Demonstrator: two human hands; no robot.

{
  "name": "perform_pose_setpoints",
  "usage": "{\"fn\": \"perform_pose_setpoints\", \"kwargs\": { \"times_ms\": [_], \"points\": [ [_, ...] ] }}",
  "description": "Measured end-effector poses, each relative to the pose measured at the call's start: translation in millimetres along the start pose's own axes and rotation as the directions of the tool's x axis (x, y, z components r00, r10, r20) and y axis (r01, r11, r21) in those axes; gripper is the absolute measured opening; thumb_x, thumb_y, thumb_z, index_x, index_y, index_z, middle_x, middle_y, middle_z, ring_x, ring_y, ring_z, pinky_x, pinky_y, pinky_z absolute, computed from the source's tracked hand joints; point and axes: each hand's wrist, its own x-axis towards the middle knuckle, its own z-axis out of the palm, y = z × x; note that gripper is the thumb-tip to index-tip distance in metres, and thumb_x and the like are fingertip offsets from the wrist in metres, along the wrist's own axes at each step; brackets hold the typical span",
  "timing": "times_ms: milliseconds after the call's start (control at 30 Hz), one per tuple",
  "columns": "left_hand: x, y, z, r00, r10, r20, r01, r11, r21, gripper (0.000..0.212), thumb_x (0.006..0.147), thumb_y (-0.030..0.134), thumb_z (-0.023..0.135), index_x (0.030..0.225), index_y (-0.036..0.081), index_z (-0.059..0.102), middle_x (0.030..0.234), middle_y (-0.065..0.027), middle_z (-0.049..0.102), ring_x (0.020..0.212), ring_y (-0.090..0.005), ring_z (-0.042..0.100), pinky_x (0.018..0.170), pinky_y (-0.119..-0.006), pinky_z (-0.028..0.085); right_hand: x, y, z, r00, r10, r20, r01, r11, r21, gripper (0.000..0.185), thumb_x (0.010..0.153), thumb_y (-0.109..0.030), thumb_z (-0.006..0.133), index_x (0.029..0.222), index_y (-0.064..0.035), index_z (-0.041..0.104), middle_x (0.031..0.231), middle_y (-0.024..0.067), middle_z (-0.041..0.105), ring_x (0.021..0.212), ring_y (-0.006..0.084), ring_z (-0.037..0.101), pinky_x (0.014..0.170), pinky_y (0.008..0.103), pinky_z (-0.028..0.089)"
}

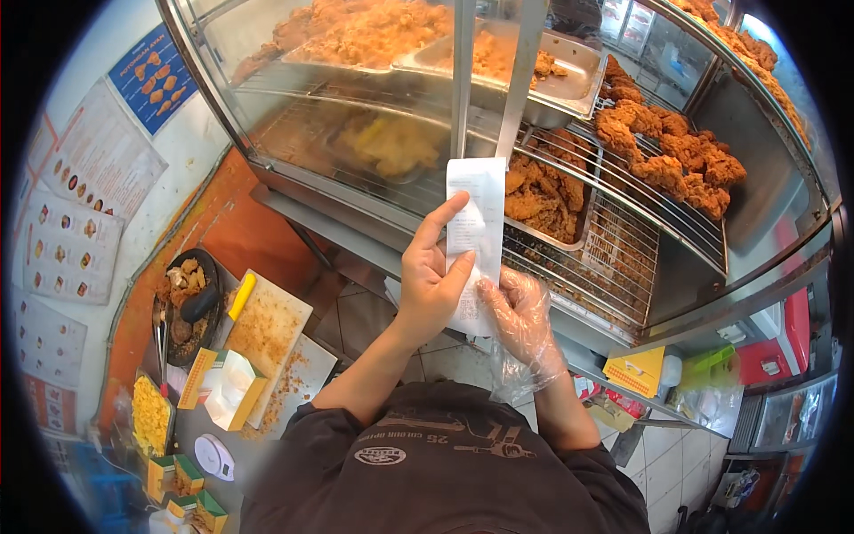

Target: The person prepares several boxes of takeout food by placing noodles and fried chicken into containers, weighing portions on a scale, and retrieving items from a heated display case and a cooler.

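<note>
A long printed paper receipt (pixel 475 230) is held up in front of the display cabinet. My bare left hand (pixel 434 270) grips its left edge, with the index finger and thumb over the print. My right hand (pixel 520 320) wears a clear plastic glove and pinches the receipt's lower right edge. Just beyond the paper, fried chicken pieces (pixel 550 190) fill a metal tray on the lower rack. More fried chicken (pixel 667 147) lies on the wire shelf to the right, near a mostly bare steel pan (pixel 577 70).
The cabinet's metal frame (pixel 320 183) runs across ahead. At left, a yellow-handled knife (pixel 241 296) rests on a crumb-covered cutting board (pixel 283 317). An open food box (pixel 230 390), a black stone mortar (pixel 210 324) and a kitchen scale (pixel 213 457) are nearby. Yellow folded cartons (pixel 634 370) sit at right.
</note>
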Motion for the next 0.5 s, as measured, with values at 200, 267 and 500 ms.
{"fn": "perform_pose_setpoints", "kwargs": {
  "times_ms": [200,267,500],
  "points": [
    [0,9,-8,1.0,-0.026,0.017,0.027,0.999,-0.045,0.056,0.084,-0.013,0.045,0.139,-0.002,0.034,0.126,-0.0165,0.051,0.112,-0.0168,0.055,0.095,-0.03,0.045,0,-6,8,0.999,0.012,0.045,-0.013,1.0,0.027,0.024,0.095,-0.012,0.053,0.11,0.0055,0.06,0.09,0.0047,0.065,0.079,0.0062,0.057,0.068,0.025,0.049],
    [-2,12,-14,1.0,-0.017,-0.005,0.017,0.999,-0.042,0.057,0.084,-0.013,0.047,0.138,-0.003,0.035,0.128,-0.0154,0.051,0.114,-0.0166,0.053,0.096,-0.03,0.044,1,-12,16,0.998,0.023,0.055,-0.029,0.994,0.109,0.025,0.095,-0.011,0.052,0.112,0.0061,0.059,0.092,0.0046,0.064,0.08,0.0058,0.056,0.069,0.0254,0.049],
    [-8,37,-68,0.963,0.171,-0.21,-0.139,0.977,0.159,0.056,0.083,-0.014,0.048,0.137,-0.004,0.037,0.129,-0.0147,0.05,0.116,-0.016,0.051,0.099,-0.03,0.04,40,-15,-14,0.974,-0.173,-0.147,0.044,0.778,-0.627,0.027,0.085,-0.021,0.065,0.1,0.0001,0.058,0.082,0.0166,0.065,0.08,0.0249,0.063,0.073,0.0379,0.049]
  ]
}}
